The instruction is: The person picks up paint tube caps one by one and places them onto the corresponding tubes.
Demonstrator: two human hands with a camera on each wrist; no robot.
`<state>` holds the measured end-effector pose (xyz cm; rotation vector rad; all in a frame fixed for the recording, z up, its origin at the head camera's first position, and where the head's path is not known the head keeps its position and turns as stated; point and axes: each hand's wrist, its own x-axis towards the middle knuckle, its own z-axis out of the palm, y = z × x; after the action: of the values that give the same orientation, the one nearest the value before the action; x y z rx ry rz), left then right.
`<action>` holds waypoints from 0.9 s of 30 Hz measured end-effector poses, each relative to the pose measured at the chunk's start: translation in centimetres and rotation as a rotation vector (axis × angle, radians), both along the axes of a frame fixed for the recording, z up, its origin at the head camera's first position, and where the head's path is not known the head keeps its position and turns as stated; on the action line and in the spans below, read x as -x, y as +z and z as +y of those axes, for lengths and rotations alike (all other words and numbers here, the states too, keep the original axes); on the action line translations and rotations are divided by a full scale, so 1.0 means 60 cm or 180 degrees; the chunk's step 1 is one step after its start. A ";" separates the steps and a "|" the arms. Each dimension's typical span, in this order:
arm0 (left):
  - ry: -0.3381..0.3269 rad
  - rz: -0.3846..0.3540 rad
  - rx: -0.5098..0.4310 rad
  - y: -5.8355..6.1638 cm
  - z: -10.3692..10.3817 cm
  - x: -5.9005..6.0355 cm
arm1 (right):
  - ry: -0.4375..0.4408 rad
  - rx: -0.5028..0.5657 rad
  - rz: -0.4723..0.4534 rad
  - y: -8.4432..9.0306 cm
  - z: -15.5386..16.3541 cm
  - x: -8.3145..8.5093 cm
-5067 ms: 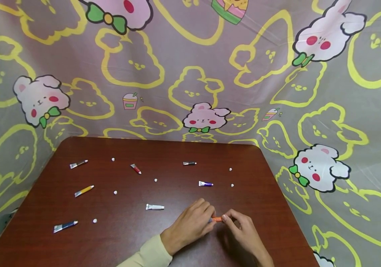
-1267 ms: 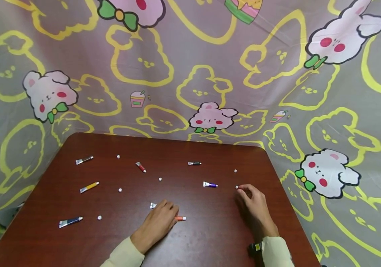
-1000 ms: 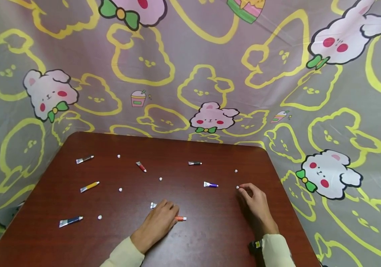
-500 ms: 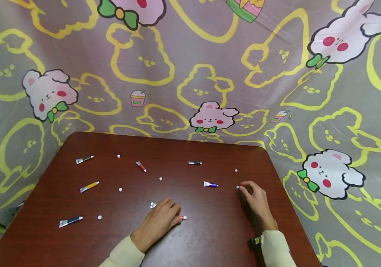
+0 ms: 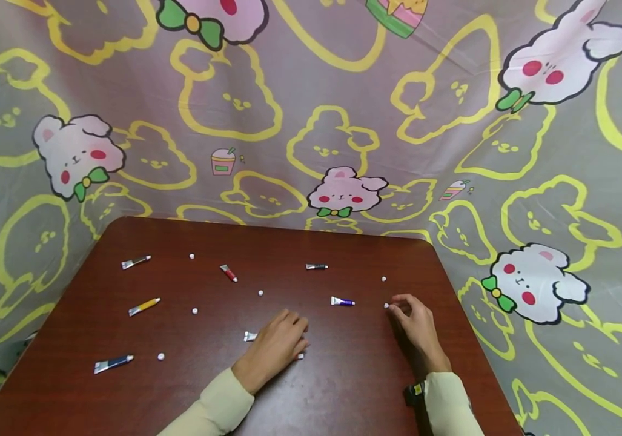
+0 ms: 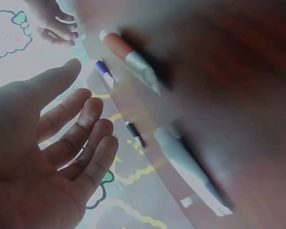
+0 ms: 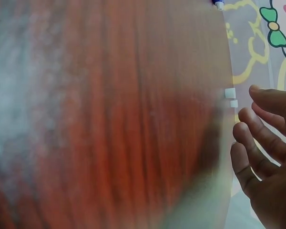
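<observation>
Here the left hand (image 5: pixel 280 339) lies palm-down on the tabletop (image 5: pixel 343 387), its fingers straight and relaxed, gripping nothing; the left wrist view shows the same fingers (image 6: pixel 81 138) spread and slack. It covers most of an orange paint tube (image 6: pixel 128 53), whose white cap end pokes out at the near right of the hand, while the flat end of a white tube (image 5: pixel 249 336) shows just at the hand's left. The right hand (image 5: pixel 416 324) rests to the right, its fingers loosely curled, fingertips just beside a small white cap (image 5: pixel 386 306); whether they touch it cannot be told, and the grip closes on nothing. A purple tube (image 5: pixel 341 301) lies between the two hands, slightly farther away. A second white cap (image 5: pixel 384 278) sits farther off, near the right edge. Bare wood lies open between the hands and along the near edge. On the left half are scattered a red tube (image 5: pixel 228 273), a yellow tube (image 5: pixel 144 306), a blue tube (image 5: pixel 112 363) and a silver tube (image 5: pixel 135 261), with a black tube (image 5: pixel 316 266) toward the far edge. A patterned cloth (image 5: pixel 311 121) rises behind.
</observation>
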<state>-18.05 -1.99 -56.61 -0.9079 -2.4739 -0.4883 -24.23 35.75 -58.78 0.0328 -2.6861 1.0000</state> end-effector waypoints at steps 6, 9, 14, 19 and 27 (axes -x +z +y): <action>0.0051 0.0053 0.0104 0.010 0.019 0.017 | 0.0003 -0.0028 -0.0048 0.002 -0.001 0.004; 0.0076 0.0064 0.0096 0.013 0.028 0.024 | 0.0012 -0.0054 -0.0101 0.002 -0.001 0.006; 0.0086 0.0036 0.0081 0.013 0.047 0.038 | 0.0006 -0.0120 -0.0137 0.000 -0.001 0.009; 0.0070 -0.0066 0.0111 0.010 0.067 0.049 | 0.0012 -0.0194 -0.0129 -0.001 -0.002 0.013; 0.0138 0.0010 0.0232 0.010 0.086 0.061 | 0.0037 -0.0298 -0.0249 -0.001 -0.004 0.018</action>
<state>-21.70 3.14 -56.01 -0.8805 -2.5173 -0.3838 -25.29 35.52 -58.82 0.0285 -2.8053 0.8959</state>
